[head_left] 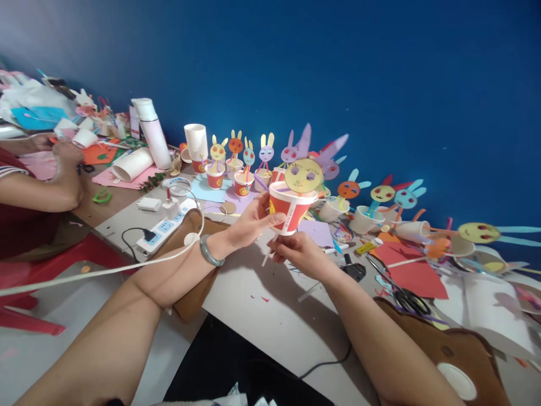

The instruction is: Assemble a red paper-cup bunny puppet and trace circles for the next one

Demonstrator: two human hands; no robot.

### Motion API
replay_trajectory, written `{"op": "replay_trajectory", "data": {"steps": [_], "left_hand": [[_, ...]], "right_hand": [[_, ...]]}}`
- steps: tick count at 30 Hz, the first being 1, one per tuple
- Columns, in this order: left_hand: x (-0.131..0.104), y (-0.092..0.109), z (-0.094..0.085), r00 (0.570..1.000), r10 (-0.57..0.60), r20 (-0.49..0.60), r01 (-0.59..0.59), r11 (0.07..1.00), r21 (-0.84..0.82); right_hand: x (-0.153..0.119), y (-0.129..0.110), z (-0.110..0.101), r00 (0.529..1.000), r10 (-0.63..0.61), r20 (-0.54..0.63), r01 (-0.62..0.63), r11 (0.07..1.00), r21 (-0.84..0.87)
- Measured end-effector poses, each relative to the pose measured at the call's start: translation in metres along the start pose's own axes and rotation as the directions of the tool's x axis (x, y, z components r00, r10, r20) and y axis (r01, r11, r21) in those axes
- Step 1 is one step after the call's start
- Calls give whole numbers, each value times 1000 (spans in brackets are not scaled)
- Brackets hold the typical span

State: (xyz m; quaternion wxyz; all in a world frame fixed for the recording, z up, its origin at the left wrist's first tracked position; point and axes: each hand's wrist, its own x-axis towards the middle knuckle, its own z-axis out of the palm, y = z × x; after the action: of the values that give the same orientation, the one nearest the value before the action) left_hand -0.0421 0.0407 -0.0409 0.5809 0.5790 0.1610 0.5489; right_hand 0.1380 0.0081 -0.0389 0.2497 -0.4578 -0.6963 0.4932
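My left hand (252, 221) is closed around a red and white paper cup (282, 206), held upright above the table. A yellow paper rabbit face (303, 176) with long purple ears rises from the cup's mouth. Beneath the cup, the fingers of my right hand (298, 252) pinch a thin white stick (266, 257), whose lower end pokes out to the left. Whether the stick runs up through the cup's bottom to the face is hidden. Behind the cup stand several similar cups with paper rabbits, one of them with an orange face (349, 189).
A white power strip (165, 226) with cables lies left of my arm. Scissors (408, 299), red paper (416, 270) and a glue gun (353, 269) lie on the right. A stack of paper cups (196, 141) and a white bottle (151, 132) stand behind. Another person's arm (42, 180) is at far left.
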Motion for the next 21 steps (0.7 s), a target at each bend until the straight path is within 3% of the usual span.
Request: {"op": "replay_trajectory", "data": {"steps": [4,9,14,18,21], "left_hand": [[-1,-2,1,999,-38,19,38,999,-2],[-1,-2,-1,1000,21,-14,-21,1000,-1],[0,-3,-3,1000,6,-4,-6,1000,26],[1,-1,-4,999,31,-14,-30,999,43],[1,0,-3,1000,24,-8,-24,999,31]], "right_hand": [[-1,-4,-2,996,-34,-89,35,999,20],[-1,-1,-1,1000,12,15,-12,1000,-9],[0,0,0,998,-22,-60,24,999,28],[0,0,0,1000,12,17,-12,1000,-7],[0,-1,-1,999,-15,-36,15,1000,5]]}}
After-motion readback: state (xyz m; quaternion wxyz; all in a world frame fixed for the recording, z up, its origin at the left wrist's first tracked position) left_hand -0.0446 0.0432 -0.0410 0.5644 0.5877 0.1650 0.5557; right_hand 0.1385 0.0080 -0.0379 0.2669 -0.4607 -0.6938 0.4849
